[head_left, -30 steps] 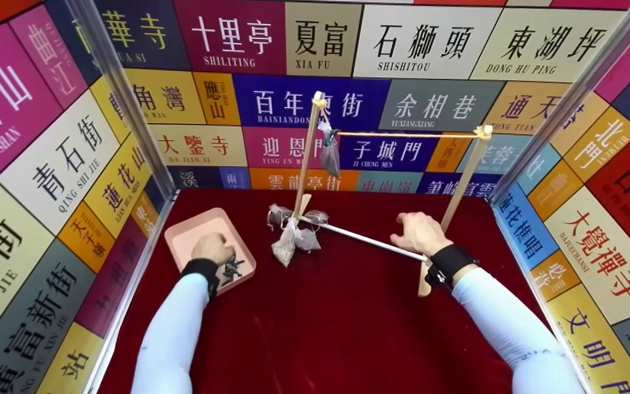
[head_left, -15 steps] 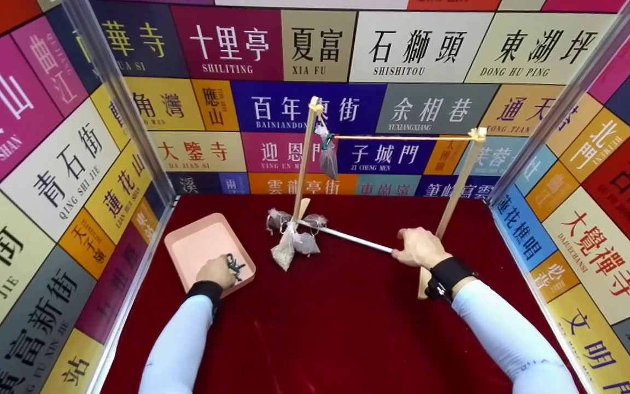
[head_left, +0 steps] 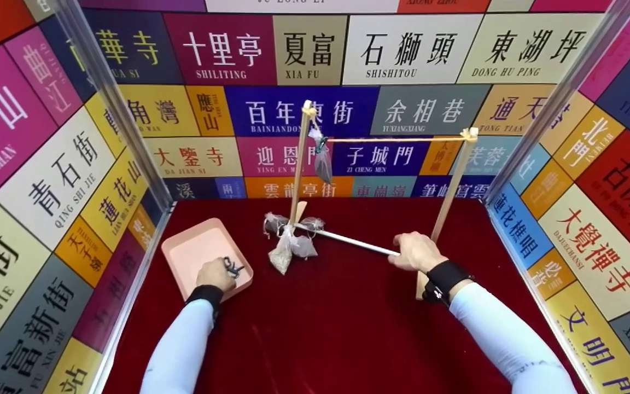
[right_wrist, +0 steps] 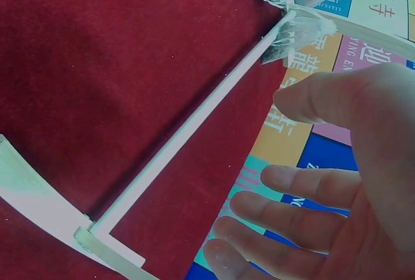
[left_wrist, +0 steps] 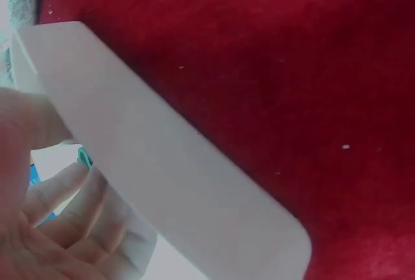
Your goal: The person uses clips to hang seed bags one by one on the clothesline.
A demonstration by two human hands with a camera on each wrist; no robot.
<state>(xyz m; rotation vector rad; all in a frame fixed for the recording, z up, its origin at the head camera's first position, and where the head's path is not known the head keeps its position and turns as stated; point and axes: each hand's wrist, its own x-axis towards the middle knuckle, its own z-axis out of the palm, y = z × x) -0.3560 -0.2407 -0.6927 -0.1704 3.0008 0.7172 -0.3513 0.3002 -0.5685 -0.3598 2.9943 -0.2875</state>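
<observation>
Pink tray: inside its near end, your left hand curls by dark hook-like pieces, grip unclear; separate one gently. Well right of it, your right hand hangs loosely spread.

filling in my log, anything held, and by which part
Right hand: nothing. Left hand, by dark pieces in the tray: can't tell whether it grips any.
</observation>
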